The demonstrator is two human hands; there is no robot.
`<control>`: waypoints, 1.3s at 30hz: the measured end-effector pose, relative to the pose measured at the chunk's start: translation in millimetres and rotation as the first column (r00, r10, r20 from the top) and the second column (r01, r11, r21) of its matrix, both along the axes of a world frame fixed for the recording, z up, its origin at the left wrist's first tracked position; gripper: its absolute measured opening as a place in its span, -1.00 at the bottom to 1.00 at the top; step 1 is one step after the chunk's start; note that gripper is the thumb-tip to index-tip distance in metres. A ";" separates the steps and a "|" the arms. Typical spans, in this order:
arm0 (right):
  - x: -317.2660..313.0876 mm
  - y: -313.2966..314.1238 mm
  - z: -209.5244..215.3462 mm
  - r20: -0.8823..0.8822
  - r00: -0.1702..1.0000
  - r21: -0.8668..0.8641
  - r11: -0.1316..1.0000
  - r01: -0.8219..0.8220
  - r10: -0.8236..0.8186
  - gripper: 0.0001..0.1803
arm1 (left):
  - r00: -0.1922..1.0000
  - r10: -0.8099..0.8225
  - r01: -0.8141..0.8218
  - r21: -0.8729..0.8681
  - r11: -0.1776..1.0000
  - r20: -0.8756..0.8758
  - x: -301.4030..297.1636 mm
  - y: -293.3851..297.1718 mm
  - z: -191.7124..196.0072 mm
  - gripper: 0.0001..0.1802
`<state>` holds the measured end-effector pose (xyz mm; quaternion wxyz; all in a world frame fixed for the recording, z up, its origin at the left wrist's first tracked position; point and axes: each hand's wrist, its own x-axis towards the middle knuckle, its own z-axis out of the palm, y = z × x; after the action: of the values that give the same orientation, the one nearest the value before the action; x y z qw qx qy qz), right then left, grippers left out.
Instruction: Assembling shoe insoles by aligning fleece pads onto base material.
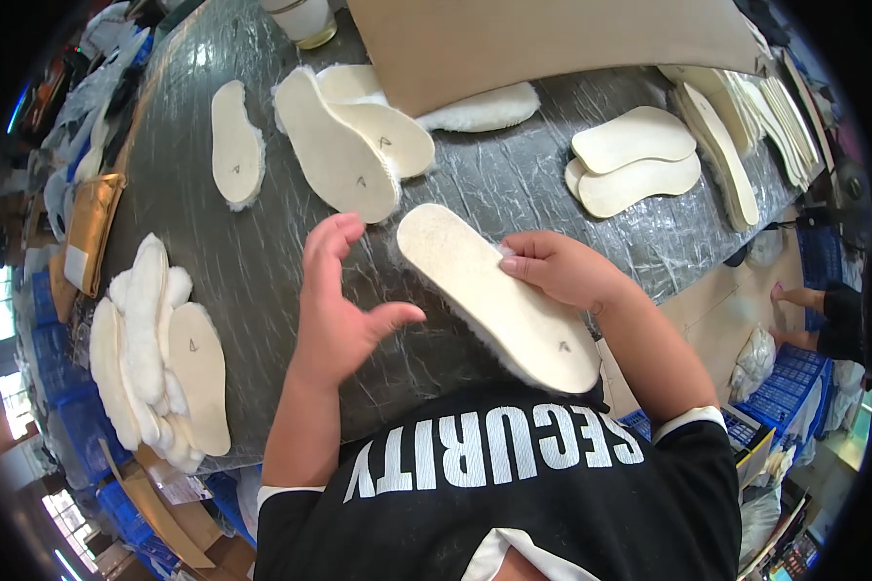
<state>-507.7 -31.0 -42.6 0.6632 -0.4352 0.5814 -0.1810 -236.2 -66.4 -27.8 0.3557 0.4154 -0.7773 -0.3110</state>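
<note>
My right hand (pixel 552 266) grips a cream insole (pixel 499 300) by its right edge, thumb on top. The insole's smooth side faces up, with a small dark mark near one end and white fleece along its lower edge. To its left my left hand (pixel 344 300) is open, thumb and fingers apart, with nothing in it. Just beyond that hand lie several overlapping fleece-edged insoles (pixel 334 145). A single insole (pixel 237 145) rests farther left on the table.
A dark table (pixel 291 261) wrapped in clear film spans the middle. A fluffy insole pile (pixel 155 358) sits at its left edge. Two stacked insoles (pixel 635 160) and a row of upright insoles (pixel 736 126) lie at right. Cardboard (pixel 562 44) covers the far side. Another person (pixel 828 320) is at far right.
</note>
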 end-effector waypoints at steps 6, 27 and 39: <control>3.2 14.0 -28.7 0.582 0.763 0.327 0.940 0.095 -0.280 -0.67 | 0.987 -0.107 0.142 -0.334 0.932 0.122 -27.5 22.9 -1.4 -0.38; 21.8 34.5 -33.9 0.694 0.662 0.404 0.914 -0.032 -0.284 -0.68 | 0.918 -0.374 0.395 -0.271 0.878 0.129 -24.8 9.9 14.4 -0.69; 43.3 32.7 -20.6 0.462 0.885 0.263 0.944 -0.199 0.058 -0.72 | 0.869 -0.446 0.490 -0.254 0.834 0.213 -47.1 28.0 24.7 -0.57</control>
<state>-464.4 1.7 -63.2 0.8483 -0.3130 0.4033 -0.1405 -283.3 -38.3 -3.1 0.2700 0.1750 -0.9169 -0.2362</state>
